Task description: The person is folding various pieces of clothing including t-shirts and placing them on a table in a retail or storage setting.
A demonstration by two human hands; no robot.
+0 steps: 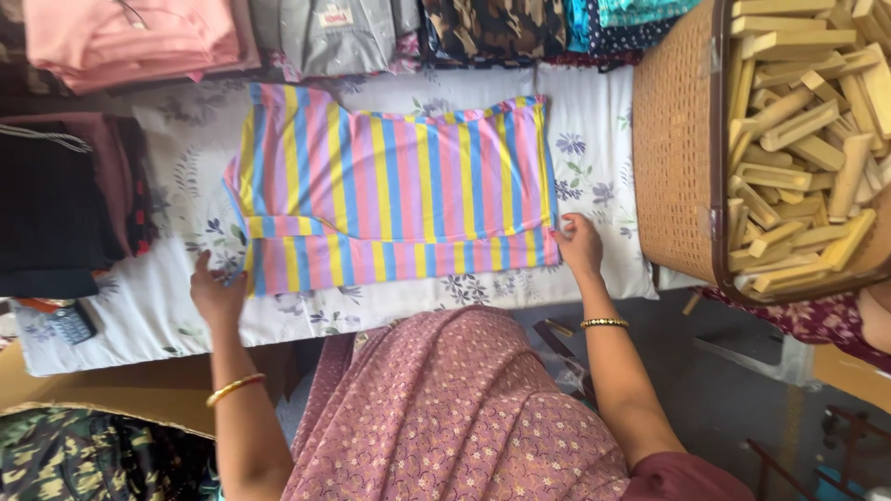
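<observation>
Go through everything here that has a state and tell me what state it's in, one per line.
Striped garment: flat on the sheet, near edge folded over.
Left hand: gripping the garment's near left corner.
Right hand: pressing the near right corner.
Wicker basket: full of wooden blocks.
Pink folded clothes: stacked.

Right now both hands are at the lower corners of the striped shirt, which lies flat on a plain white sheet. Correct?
Not quite. The sheet is not plain; it is white with a floral print. The head view shows it. The rest holds: left hand and right hand are at the lower corners of the striped shirt, lying flat.
</observation>
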